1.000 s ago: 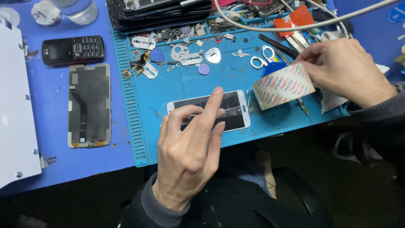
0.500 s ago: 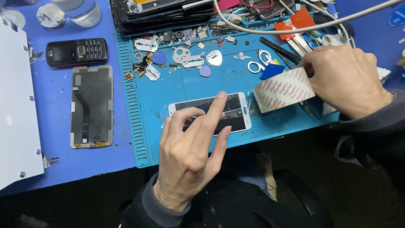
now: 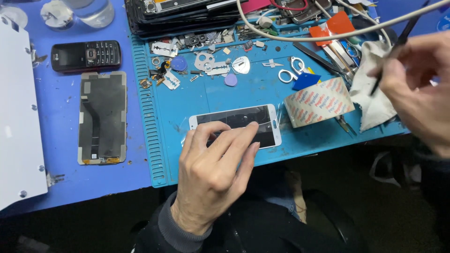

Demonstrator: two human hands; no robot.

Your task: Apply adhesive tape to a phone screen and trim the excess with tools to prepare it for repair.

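A white-framed phone screen (image 3: pixel 262 118) lies flat on the teal work mat (image 3: pixel 262 91). My left hand (image 3: pixel 213 173) rests on its near half, fingertips pressing down on the glass. At the right edge my right hand (image 3: pixel 417 91) is raised above the mat and pinches a thin dark tool (image 3: pixel 393 51) that points up and away. A roll of printed tape (image 3: pixel 318 102) stands just right of the screen. A crumpled white cloth (image 3: pixel 372 86) lies beside the tape, under my right hand.
A black keypad phone (image 3: pixel 86 55) and a detached display panel (image 3: pixel 103 117) lie on the blue surface at left, next to a white board (image 3: pixel 16 117). Small scissors (image 3: pixel 291 70), picks, razor blades and metal parts litter the mat's far side. Stacked phone frames (image 3: pixel 183 14) and a grey cable (image 3: pixel 328 35) sit behind.
My right hand has left the tape roll, moved right and lifted, now holding the thin tool. My left hand's fingers have flattened lower across the screen.
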